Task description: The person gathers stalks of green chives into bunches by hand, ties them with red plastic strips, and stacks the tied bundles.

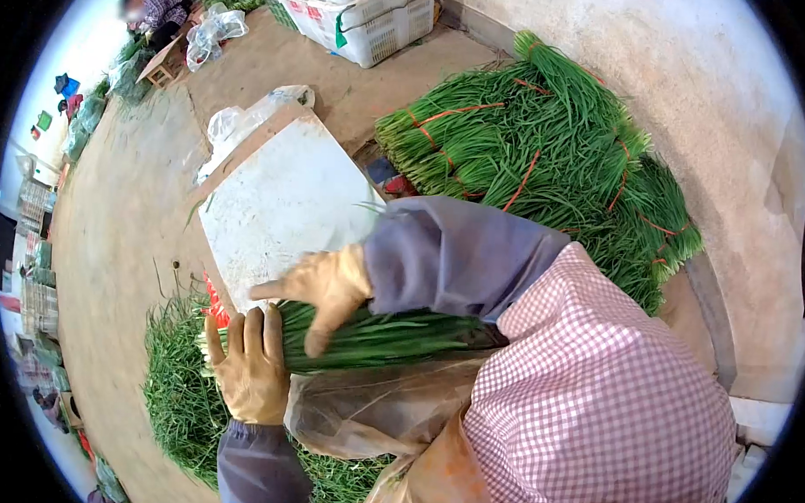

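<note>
Left hand (250, 361): fingers nearly straight, by the leafy stalks' (399, 336) end
Right hand (328, 289): spread, above the stalks
Board edge (284, 207): just past both hands
Moving room: floor (123, 268) beyond the left hand
Writing: red print, unreadable from here
Crates (366, 28): far beyond the hands, contents hidden

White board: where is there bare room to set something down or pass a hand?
Most of the board, between the plastic and the right hand; floor left of it too. Crowded: the board's near edge, with left hand and greens; right, banded bundles.
</note>
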Action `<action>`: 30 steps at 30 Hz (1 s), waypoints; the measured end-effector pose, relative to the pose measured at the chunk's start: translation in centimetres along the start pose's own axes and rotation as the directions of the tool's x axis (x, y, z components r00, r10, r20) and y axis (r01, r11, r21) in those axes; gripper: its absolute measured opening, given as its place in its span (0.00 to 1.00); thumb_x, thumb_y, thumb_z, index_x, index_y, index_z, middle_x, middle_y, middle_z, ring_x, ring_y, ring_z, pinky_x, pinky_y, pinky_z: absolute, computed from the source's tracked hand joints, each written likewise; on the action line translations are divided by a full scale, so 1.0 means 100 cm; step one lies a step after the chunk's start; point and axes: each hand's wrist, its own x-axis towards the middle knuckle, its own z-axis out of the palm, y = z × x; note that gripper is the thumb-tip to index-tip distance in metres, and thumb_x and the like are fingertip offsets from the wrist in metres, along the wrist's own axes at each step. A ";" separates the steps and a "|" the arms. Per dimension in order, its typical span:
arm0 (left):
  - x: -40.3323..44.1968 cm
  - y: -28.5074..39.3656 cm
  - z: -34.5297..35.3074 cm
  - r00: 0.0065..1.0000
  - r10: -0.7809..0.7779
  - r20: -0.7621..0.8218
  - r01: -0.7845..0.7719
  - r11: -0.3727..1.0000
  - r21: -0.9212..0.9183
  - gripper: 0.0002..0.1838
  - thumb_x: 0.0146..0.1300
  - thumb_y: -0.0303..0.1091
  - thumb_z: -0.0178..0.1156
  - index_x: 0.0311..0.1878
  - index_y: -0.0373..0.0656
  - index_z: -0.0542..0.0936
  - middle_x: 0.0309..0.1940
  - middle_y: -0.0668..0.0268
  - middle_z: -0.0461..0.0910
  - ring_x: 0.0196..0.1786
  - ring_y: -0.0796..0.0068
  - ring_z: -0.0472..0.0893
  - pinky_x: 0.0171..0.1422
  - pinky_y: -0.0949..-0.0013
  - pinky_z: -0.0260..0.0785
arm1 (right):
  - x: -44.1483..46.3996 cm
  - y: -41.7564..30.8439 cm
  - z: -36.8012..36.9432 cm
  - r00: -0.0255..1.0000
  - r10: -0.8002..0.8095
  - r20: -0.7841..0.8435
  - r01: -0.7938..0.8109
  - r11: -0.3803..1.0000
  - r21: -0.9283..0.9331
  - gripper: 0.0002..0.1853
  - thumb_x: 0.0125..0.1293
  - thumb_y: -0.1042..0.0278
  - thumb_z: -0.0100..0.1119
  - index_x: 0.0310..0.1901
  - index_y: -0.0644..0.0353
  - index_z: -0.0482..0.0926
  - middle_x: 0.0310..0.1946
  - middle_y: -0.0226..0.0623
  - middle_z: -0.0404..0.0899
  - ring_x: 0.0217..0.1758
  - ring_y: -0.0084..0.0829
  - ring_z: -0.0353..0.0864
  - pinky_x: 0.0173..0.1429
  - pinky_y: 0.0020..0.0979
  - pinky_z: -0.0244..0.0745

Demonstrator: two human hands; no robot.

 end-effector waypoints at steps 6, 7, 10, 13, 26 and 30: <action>0.016 0.017 -0.013 0.971 0.237 -0.042 -0.236 0.972 0.021 0.24 0.52 0.25 0.58 0.55 0.45 0.75 0.48 0.65 0.77 0.55 0.65 0.75 0.77 0.42 0.46 | -0.098 0.026 0.076 0.997 0.078 0.021 -0.064 0.604 0.795 0.71 0.37 0.46 0.83 0.75 0.58 0.41 0.70 0.47 0.60 0.74 0.38 0.57 0.77 0.37 0.50; 0.020 0.026 -0.011 0.965 0.260 -0.005 -0.260 0.965 0.030 0.25 0.52 0.26 0.57 0.57 0.48 0.75 0.51 0.65 0.77 0.58 0.65 0.75 0.77 0.40 0.44 | -0.115 0.014 0.080 0.984 0.177 -0.035 -0.095 0.676 0.731 0.68 0.40 0.49 0.82 0.75 0.59 0.43 0.69 0.45 0.61 0.73 0.37 0.58 0.77 0.38 0.51; 0.046 0.054 -0.018 0.960 0.277 -0.034 -0.279 0.956 -0.086 0.26 0.53 0.27 0.57 0.59 0.50 0.75 0.53 0.65 0.77 0.61 0.64 0.74 0.77 0.39 0.43 | -0.156 -0.011 0.094 0.892 0.433 -0.131 -0.055 0.390 0.919 0.58 0.44 0.58 0.81 0.73 0.60 0.52 0.66 0.42 0.66 0.70 0.33 0.63 0.74 0.35 0.57; 0.078 0.070 -0.019 0.990 0.144 0.011 -0.144 0.977 0.155 0.39 0.50 0.32 0.63 0.69 0.54 0.65 0.68 0.63 0.66 0.72 0.60 0.63 0.78 0.39 0.37 | -0.200 -0.008 0.060 0.792 0.557 -0.251 0.015 0.393 0.919 0.51 0.45 0.65 0.78 0.70 0.61 0.59 0.61 0.38 0.72 0.64 0.30 0.69 0.70 0.34 0.62; -0.006 0.002 0.021 0.870 -0.432 0.240 0.462 0.883 -0.086 0.38 0.51 0.34 0.63 0.69 0.43 0.66 0.64 0.56 0.72 0.70 0.57 0.67 0.80 0.47 0.38 | -0.433 0.249 -0.116 0.073 0.754 -0.653 -0.323 0.637 0.700 0.48 0.44 0.78 0.73 0.70 0.61 0.62 0.62 0.43 0.72 0.63 0.35 0.72 0.67 0.31 0.66; -0.065 -0.027 0.010 0.746 -0.566 0.351 0.625 0.778 -0.072 0.37 0.51 0.33 0.62 0.68 0.41 0.67 0.62 0.53 0.73 0.66 0.56 0.70 0.77 0.49 0.47 | -0.469 0.355 -0.146 0.002 0.657 -0.754 -0.540 0.636 0.552 0.48 0.42 0.76 0.73 0.70 0.60 0.63 0.63 0.44 0.72 0.62 0.36 0.73 0.66 0.32 0.67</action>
